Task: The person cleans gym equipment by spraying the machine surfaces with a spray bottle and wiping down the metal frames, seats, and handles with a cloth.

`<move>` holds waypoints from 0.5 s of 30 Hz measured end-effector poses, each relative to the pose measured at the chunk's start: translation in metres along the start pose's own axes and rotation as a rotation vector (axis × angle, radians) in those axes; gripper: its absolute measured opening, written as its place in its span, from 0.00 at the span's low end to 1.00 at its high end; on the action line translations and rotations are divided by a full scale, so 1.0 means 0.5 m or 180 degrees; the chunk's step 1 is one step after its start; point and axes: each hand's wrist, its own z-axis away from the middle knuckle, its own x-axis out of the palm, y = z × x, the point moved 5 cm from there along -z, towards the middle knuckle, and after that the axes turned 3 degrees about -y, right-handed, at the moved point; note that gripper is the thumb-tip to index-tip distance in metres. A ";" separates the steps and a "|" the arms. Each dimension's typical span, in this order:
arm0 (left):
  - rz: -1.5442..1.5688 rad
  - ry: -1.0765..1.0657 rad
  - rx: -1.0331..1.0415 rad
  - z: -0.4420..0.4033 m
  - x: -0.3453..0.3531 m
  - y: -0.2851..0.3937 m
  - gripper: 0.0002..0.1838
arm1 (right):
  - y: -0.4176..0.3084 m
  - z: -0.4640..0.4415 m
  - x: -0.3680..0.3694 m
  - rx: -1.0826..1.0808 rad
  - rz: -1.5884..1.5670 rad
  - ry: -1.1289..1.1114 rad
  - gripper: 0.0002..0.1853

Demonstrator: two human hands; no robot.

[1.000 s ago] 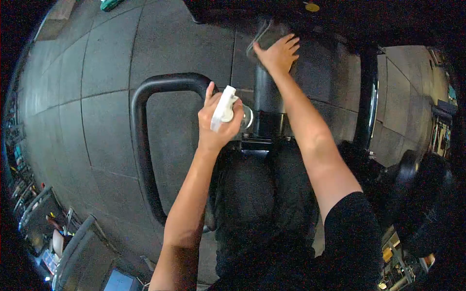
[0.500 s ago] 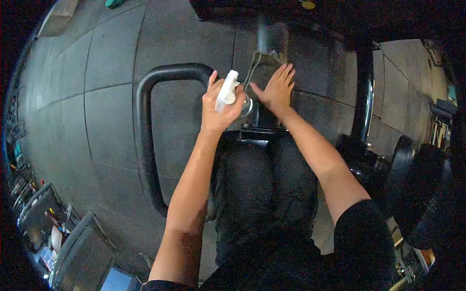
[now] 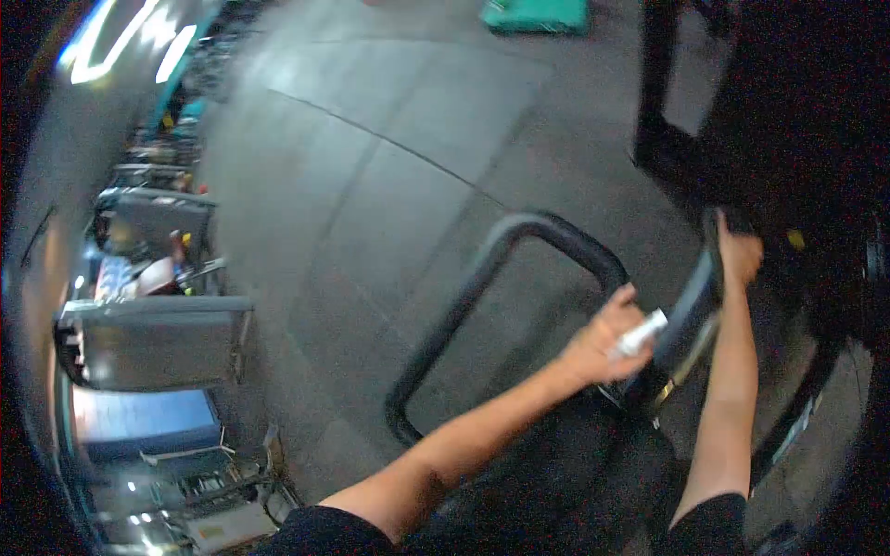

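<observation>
My left hand (image 3: 607,341) is closed around a spray bottle with a white trigger head (image 3: 642,334); the bottle's body is mostly hidden. It is beside the upper bend of a black padded handle (image 3: 547,227). Farther right, my right hand (image 3: 740,259) is at the far end of a dark padded bar (image 3: 691,301). Its fingers are curled and partly hidden, apparently gripping a dark cloth (image 3: 713,243) against the bar. Motion blur softens both hands.
Dark machine frame parts (image 3: 663,139) rise at the upper right. Grey floor tiles (image 3: 371,185) spread to the left. A green object (image 3: 536,15) lies at the far edge. Grey-framed carts or racks with assorted items (image 3: 153,315) line the left side.
The view has swung left, so hands and handle appear farther right. My right hand has gone from spread on the cloth to curled at the bar's far end. My left hand still holds the spray bottle.
</observation>
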 end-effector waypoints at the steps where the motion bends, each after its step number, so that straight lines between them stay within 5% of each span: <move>1: -0.0050 0.0051 0.0040 0.003 0.004 0.001 0.09 | 0.001 0.014 -0.004 0.0089 -0.0018 0.0139 0.56; 9: -0.0219 0.0205 0.0099 0.010 0.015 0.005 0.09 | 0.110 0.231 0.034 -0.0250 -0.0144 0.0335 0.66; 11: -0.0516 0.0310 -0.0055 0.018 0.008 0.004 0.13 | 0.108 0.377 -0.035 -0.0276 -0.0493 -0.0212 0.63; 14: -0.0630 -0.0047 -0.0327 0.021 0.005 -0.013 0.22 | 0.148 0.457 -0.002 -0.0903 -0.0657 -0.0020 0.67; 15: -0.0400 0.0081 -0.0852 0.021 0.011 -0.022 0.13 | 0.153 0.448 0.014 -0.0916 -0.0373 0.0185 0.67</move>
